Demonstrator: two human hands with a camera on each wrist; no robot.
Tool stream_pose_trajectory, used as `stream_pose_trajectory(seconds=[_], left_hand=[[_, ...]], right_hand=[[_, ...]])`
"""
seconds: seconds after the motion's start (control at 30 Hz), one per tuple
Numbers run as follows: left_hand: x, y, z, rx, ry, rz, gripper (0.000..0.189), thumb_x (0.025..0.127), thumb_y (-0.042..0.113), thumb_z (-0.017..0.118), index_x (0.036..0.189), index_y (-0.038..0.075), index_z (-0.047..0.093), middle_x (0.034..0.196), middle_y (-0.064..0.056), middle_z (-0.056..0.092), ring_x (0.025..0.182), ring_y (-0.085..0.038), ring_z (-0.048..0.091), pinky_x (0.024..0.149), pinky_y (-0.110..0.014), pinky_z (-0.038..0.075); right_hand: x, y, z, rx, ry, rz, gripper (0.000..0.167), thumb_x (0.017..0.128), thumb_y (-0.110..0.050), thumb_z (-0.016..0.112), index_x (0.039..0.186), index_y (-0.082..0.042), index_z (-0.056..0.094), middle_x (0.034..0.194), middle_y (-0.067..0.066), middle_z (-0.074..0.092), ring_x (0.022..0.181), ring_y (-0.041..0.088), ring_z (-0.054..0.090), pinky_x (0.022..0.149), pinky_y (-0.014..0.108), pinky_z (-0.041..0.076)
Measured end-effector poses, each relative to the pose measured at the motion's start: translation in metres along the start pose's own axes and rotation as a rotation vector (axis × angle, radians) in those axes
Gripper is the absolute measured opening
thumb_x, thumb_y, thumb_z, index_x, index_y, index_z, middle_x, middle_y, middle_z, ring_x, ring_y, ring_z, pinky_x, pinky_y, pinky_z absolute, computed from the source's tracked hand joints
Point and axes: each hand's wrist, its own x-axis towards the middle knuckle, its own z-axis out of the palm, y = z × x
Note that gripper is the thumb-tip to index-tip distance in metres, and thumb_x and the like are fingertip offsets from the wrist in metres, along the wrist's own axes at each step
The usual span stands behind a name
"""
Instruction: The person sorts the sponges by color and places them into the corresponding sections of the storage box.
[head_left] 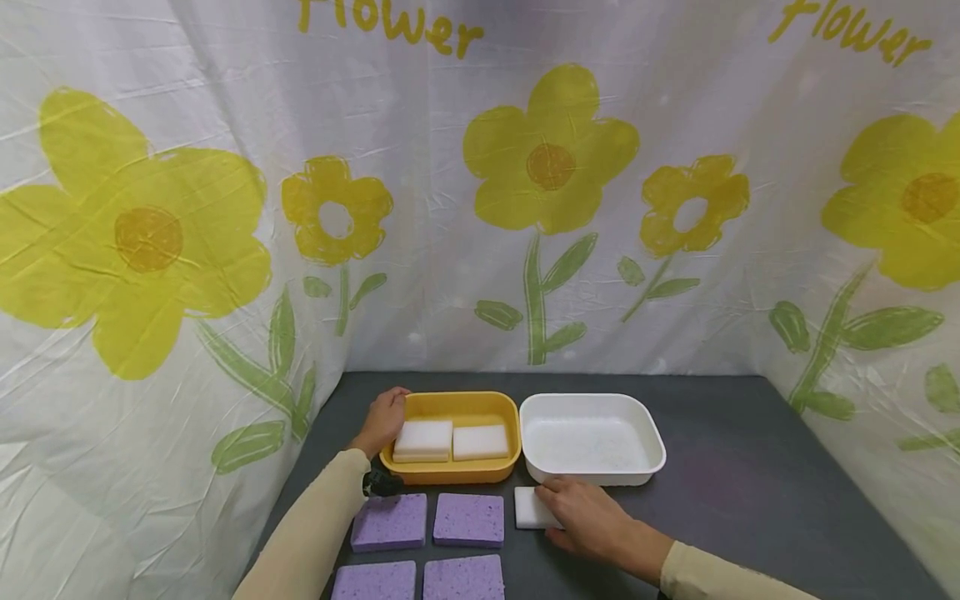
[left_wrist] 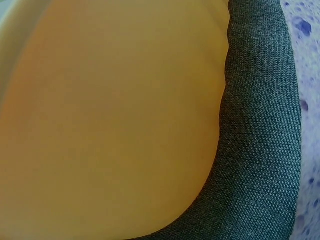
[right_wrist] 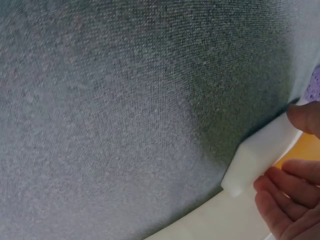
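My left hand (head_left: 382,421) holds the yellow tray (head_left: 457,477) at its left rim, near the far corner; in the left wrist view the tray's wall (left_wrist: 115,120) fills most of the picture and hides the fingers. Inside that tray lie white sponges (head_left: 480,442) side by side, the left ones (head_left: 423,437) apparently stacked. My right hand (head_left: 588,521) pinches another white sponge (head_left: 529,508) on the table, just in front of the white tray (head_left: 592,478). From the right wrist, thumb and fingers are seen on opposite sides of this white sponge (right_wrist: 260,155).
Several purple sponges (head_left: 468,518) lie in two rows in front of the yellow tray, the nearest cut off by the frame's bottom edge. The white tray stands right beside the yellow one. Dark grey cloth (head_left: 720,467) covers the table, and a flower-printed curtain (head_left: 427,250) hangs around it.
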Motion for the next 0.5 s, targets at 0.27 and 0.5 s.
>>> stream_pose_trajectory(seconds=[0.27, 0.5], left_hand=[[0.0005, -0.0002, 0.0001, 0.003, -0.007, 0.005, 0.045, 0.120, 0.021, 0.030, 0.147, -0.002, 0.058, 0.142, -0.026, 0.065, 0.123, -0.040, 0.064, 0.112, -0.061, 0.051], [0.0009, -0.0015, 0.0001, 0.011, -0.005, 0.005, 0.046, 0.120, 0.021, 0.030, 0.147, -0.002, 0.058, 0.142, -0.026, 0.065, 0.124, -0.040, 0.064, 0.112, -0.062, 0.050]], right_hand=[[0.0012, -0.0012, 0.0007, 0.010, 0.019, 0.015, 0.041, 0.080, -0.024, 0.095, 0.110, -0.009, 0.071, 0.107, 0.002, 0.075, 0.095, 0.019, 0.071, 0.080, 0.038, 0.061], [0.0018, -0.0037, 0.0068, -0.012, 0.054, 0.033, 0.040, 0.080, -0.024, 0.094, 0.108, -0.010, 0.070, 0.106, 0.002, 0.073, 0.094, 0.019, 0.068, 0.080, 0.038, 0.060]])
